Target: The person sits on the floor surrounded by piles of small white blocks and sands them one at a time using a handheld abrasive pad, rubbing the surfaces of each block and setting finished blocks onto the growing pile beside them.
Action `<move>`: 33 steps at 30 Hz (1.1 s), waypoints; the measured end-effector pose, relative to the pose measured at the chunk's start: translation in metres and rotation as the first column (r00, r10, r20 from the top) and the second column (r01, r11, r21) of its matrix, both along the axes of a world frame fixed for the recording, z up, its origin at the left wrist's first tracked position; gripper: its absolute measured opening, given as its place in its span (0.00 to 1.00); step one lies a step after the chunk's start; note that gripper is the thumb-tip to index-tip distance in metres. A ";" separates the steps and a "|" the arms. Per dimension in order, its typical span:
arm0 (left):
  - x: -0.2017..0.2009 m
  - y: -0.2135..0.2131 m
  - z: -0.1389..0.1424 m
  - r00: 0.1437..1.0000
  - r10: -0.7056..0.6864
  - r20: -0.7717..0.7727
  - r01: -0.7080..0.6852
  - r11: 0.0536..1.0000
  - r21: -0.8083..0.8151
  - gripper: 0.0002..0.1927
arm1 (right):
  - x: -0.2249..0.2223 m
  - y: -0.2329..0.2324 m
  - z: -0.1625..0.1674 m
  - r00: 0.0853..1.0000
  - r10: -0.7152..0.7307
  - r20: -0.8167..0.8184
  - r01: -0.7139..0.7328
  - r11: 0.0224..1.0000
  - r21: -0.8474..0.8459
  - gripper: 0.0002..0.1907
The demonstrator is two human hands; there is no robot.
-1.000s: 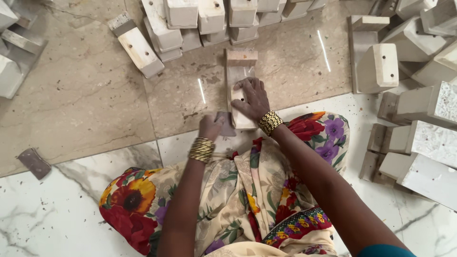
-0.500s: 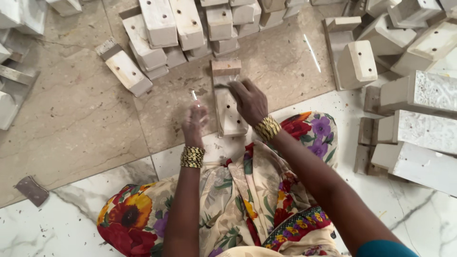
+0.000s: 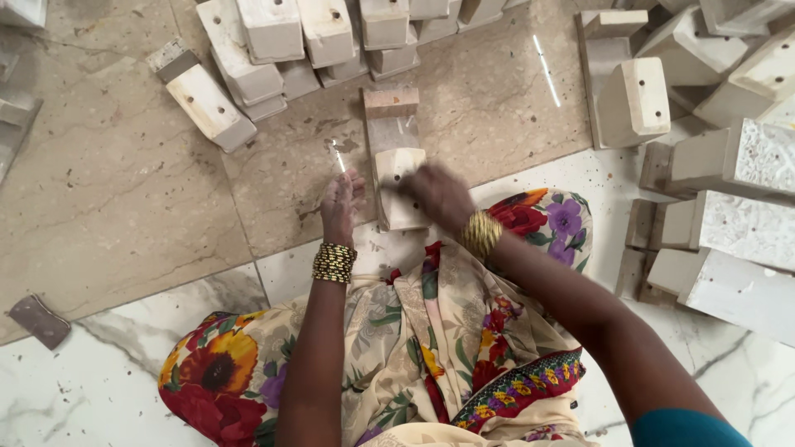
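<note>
One pale stone block [image 3: 399, 186] is in hand at this moment; it lies on the beige floor slab [image 3: 108, 190] directly in front of the seated person, resting on the near end of a flat stone strip [image 3: 389, 124] that runs away from the knees. The right hand [image 3: 436, 194] is laid over the block's right side and is blurred, so the spread of its fingers cannot be told; contact with the block is evident. The left hand [image 3: 341, 203] is held just beside the block's left edge, fingers drawn loosely together, and whether anything small is gripped in it cannot be told. A thin bright sliver [image 3: 338, 156] lies on the floor just above that hand.

Many similar blocks are noted: a row [image 3: 331, 37] along the top edge, most bearing small drilled holes, and a heap [image 3: 720, 165] at the right. A dark flat piece [image 3: 37, 321] lies apart at the lower left on the white marble floor [image 3: 99, 389].

Progress is judged as mid-run. The block in hand is being worked or positioned and is not yet set aside. Which of the surrounding blocks are finished and which remain cannot be separated from this view, though the quantity on both sides suggests considerable repetition either way.
</note>
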State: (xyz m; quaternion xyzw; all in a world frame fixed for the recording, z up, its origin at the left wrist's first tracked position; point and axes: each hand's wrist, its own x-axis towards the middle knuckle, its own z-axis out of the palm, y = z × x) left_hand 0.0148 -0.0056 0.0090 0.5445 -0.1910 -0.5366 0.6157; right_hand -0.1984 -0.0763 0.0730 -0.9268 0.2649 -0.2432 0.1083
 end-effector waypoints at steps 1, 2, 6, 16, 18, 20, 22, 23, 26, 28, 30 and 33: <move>-0.002 0.000 0.000 0.999 -0.037 -0.003 0.037 0.999 0.013 0.33 | 0.002 -0.030 -0.003 0.995 -0.067 0.077 0.072 0.995 -0.067 0.05; -0.002 0.001 0.001 0.998 -0.064 0.021 0.063 0.997 0.045 0.33 | 0.001 -0.055 -0.006 0.980 -0.126 0.155 0.146 0.981 -0.130 0.03; -0.005 0.006 0.002 0.987 -0.136 0.091 0.126 0.986 0.105 0.32 | -0.006 -0.081 -0.013 0.934 -0.353 0.050 0.348 0.933 0.088 0.08; -0.020 0.004 0.026 0.927 -0.186 0.326 0.037 0.910 0.412 0.30 | -0.045 0.096 0.031 0.968 -0.206 0.146 0.138 0.916 0.376 0.06; -0.042 0.005 0.033 0.563 -0.135 0.815 0.015 0.988 0.153 0.37 | -0.053 0.073 0.044 0.940 -0.239 0.242 0.170 0.946 0.274 0.07; -0.064 0.008 0.038 0.247 -0.098 0.964 0.086 0.993 0.079 0.50 | -0.059 0.035 0.052 0.908 -0.357 0.221 0.311 0.925 0.219 0.06; -0.073 0.011 0.044 0.138 -0.197 0.971 0.102 0.978 0.184 0.65 | -0.064 0.004 0.054 0.860 -0.472 0.194 0.456 0.881 0.124 0.05; -0.070 0.011 0.047 0.138 -0.186 0.973 0.130 0.977 0.168 0.65 | -0.068 -0.010 0.054 0.848 -0.473 0.237 0.478 0.877 0.040 0.06; -0.035 0.014 0.053 0.088 -0.194 0.977 0.205 0.963 0.172 0.66 | -0.068 -0.036 0.042 0.831 -0.506 0.233 0.503 0.861 0.076 0.05; -0.012 0.016 0.055 -0.018 -0.238 0.971 0.232 0.944 0.235 0.64 | -0.051 -0.051 0.025 0.856 -0.489 0.167 0.468 0.871 0.148 0.05; -0.007 0.016 0.054 -0.046 -0.156 0.987 0.218 0.962 0.163 0.65 | -0.027 -0.056 0.004 0.902 -0.403 0.155 0.379 0.911 0.162 0.05; -0.017 0.014 0.052 -0.075 -0.204 0.976 0.144 0.966 0.213 0.63 | 0.021 -0.068 -0.026 0.972 -0.229 0.059 0.226 0.972 0.060 0.13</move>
